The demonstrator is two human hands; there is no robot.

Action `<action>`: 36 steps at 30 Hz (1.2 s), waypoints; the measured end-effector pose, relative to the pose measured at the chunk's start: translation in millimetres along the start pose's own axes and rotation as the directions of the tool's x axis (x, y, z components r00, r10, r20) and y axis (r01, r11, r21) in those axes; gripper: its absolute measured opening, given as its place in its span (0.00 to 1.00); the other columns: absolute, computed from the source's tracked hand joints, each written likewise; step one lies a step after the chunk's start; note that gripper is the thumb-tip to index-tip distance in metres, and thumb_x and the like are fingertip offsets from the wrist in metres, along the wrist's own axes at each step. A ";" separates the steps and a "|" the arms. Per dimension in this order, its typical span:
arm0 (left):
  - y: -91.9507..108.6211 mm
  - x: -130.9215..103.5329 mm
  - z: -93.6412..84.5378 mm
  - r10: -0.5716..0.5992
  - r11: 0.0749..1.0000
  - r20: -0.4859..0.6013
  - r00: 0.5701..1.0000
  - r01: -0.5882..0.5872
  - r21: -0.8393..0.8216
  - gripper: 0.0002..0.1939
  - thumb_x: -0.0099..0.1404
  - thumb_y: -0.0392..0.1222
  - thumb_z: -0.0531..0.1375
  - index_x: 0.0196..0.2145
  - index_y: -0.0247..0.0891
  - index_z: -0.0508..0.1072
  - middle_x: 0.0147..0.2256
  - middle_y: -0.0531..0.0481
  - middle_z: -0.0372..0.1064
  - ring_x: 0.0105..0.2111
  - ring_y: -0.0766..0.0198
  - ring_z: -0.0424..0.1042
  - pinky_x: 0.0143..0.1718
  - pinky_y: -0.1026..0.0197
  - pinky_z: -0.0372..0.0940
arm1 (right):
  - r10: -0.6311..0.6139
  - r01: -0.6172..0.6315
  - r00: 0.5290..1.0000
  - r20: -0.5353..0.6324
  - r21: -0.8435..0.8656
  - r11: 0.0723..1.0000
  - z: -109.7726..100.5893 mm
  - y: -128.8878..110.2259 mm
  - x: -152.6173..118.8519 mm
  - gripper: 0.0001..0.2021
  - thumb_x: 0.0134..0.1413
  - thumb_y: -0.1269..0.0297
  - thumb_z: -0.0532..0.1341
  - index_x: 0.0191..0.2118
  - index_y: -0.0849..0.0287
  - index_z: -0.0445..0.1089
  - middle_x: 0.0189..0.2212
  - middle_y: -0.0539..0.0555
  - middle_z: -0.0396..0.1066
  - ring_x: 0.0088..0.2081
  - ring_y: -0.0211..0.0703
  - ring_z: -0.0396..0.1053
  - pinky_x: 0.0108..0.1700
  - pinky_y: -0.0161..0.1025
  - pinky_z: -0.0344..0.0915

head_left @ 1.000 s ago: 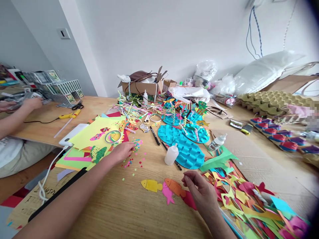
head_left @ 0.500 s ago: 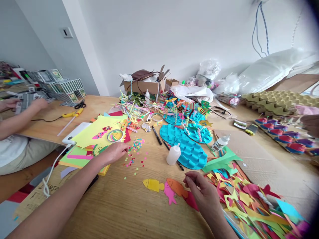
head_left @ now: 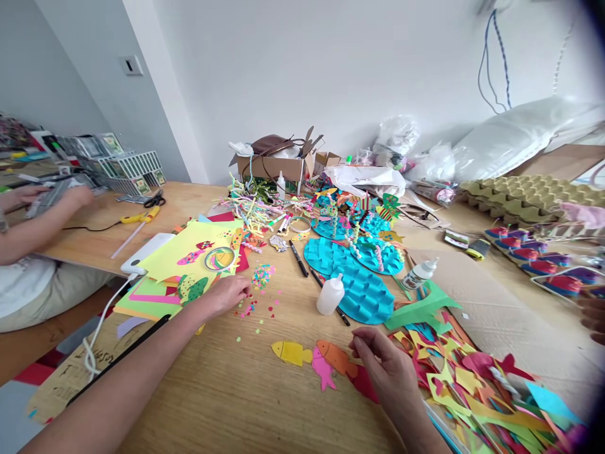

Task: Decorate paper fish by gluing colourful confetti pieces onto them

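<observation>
My left hand (head_left: 230, 294) is closed over the table, its fingertips beside a small heap of paper confetti (head_left: 262, 275); what it pinches, if anything, is too small to make out. My right hand (head_left: 382, 359) hangs over the paper fish, thumb and forefinger together, and anything between them cannot be made out. Under and beside it lie an orange fish (head_left: 333, 357), a red fish (head_left: 363, 381) partly covered by the hand, a pink fish (head_left: 322, 369) and a yellow fish (head_left: 290, 352). A white squeeze bottle (head_left: 330, 295) stands behind the fish.
Blue textured ovals (head_left: 366, 296) lie behind the bottle, with black pens beside them. Yellow paper sheets (head_left: 163, 257) are stacked at left, paper scraps (head_left: 477, 391) at right. A glue bottle (head_left: 420, 274) leans near green paper. Another person's hands (head_left: 75, 194) work at far left.
My left hand has shifted slightly right and down beside the confetti. My right hand has hardly moved. The view has shifted slightly, and a person's hand at the right edge is lower.
</observation>
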State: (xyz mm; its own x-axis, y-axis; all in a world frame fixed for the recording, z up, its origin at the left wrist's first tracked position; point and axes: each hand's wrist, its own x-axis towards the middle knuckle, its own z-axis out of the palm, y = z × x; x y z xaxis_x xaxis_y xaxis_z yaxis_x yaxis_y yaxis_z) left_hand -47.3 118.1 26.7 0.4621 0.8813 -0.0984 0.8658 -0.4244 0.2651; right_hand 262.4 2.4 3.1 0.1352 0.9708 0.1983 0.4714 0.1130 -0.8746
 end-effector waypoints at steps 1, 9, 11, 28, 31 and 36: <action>-0.8 0.4 0.5 -0.003 1.000 0.000 1.000 0.003 -0.008 0.06 0.53 0.30 0.52 0.24 0.38 0.65 0.26 0.52 0.66 0.28 0.64 0.64 0.27 0.67 0.52 | 0.003 -0.003 1.000 0.006 0.004 1.000 0.1 -0.4 0.1 0.09 0.50 0.58 0.53 0.31 0.58 0.65 0.21 0.51 0.69 0.23 0.39 0.68 0.27 0.34 0.65; -6.6 -0.1 2.9 -0.020 0.992 -0.029 0.999 0.017 -0.122 0.05 0.51 0.31 0.51 0.21 0.38 0.62 0.22 0.55 0.61 0.24 0.66 0.60 0.25 0.66 0.50 | -0.003 0.003 1.000 0.019 0.003 1.000 0.2 -1.3 0.8 0.10 0.50 0.57 0.53 0.31 0.58 0.65 0.21 0.51 0.68 0.23 0.39 0.67 0.26 0.34 0.65; -7.6 -0.8 0.8 -0.035 0.985 -0.041 0.999 0.028 -0.169 0.05 0.51 0.32 0.51 0.21 0.38 0.62 0.21 0.56 0.60 0.24 0.67 0.59 0.25 0.66 0.49 | 0.002 -0.002 1.000 0.011 0.002 1.000 0.2 -1.7 0.7 0.10 0.50 0.57 0.53 0.31 0.58 0.65 0.21 0.51 0.69 0.23 0.39 0.67 0.26 0.34 0.65; 12.8 -23.4 -6.5 -0.163 0.710 -0.042 0.986 0.088 -0.699 0.07 0.53 0.44 0.53 0.27 0.37 0.61 0.23 0.57 0.60 0.24 0.68 0.63 0.26 0.66 0.59 | -0.028 0.038 0.993 0.118 -0.082 0.996 -0.9 -10.1 -1.1 0.10 0.51 0.59 0.51 0.31 0.58 0.64 0.21 0.51 0.69 0.22 0.39 0.68 0.25 0.33 0.64; 26.4 -30.7 -8.7 -0.144 0.602 -0.017 0.989 0.074 -0.795 0.06 0.52 0.42 0.55 0.26 0.37 0.62 0.23 0.57 0.60 0.24 0.68 0.62 0.26 0.66 0.59 | -0.039 0.067 0.977 0.210 -0.129 0.989 -0.2 -32.0 -2.9 0.08 0.51 0.62 0.51 0.29 0.58 0.65 0.20 0.49 0.69 0.22 0.37 0.67 0.24 0.31 0.61; 47.1 -35.9 -6.9 -0.123 0.577 -0.039 0.992 0.040 -0.816 0.05 0.52 0.40 0.55 0.26 0.37 0.61 0.21 0.58 0.57 0.23 0.70 0.59 0.26 0.67 0.57 | -0.066 0.133 0.916 0.396 -0.144 0.981 12.7 -75.4 2.9 0.07 0.50 0.68 0.52 0.27 0.58 0.66 0.20 0.48 0.68 0.22 0.36 0.65 0.24 0.30 0.57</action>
State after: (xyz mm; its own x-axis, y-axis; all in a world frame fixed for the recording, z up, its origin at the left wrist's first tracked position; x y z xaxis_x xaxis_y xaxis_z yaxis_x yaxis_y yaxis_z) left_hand -24.4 67.9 49.3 0.3440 0.9343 -0.0931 0.3617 -0.0404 0.9314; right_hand 216.1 -0.6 64.0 -0.2526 0.9655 0.0639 0.6055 0.2093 -0.7678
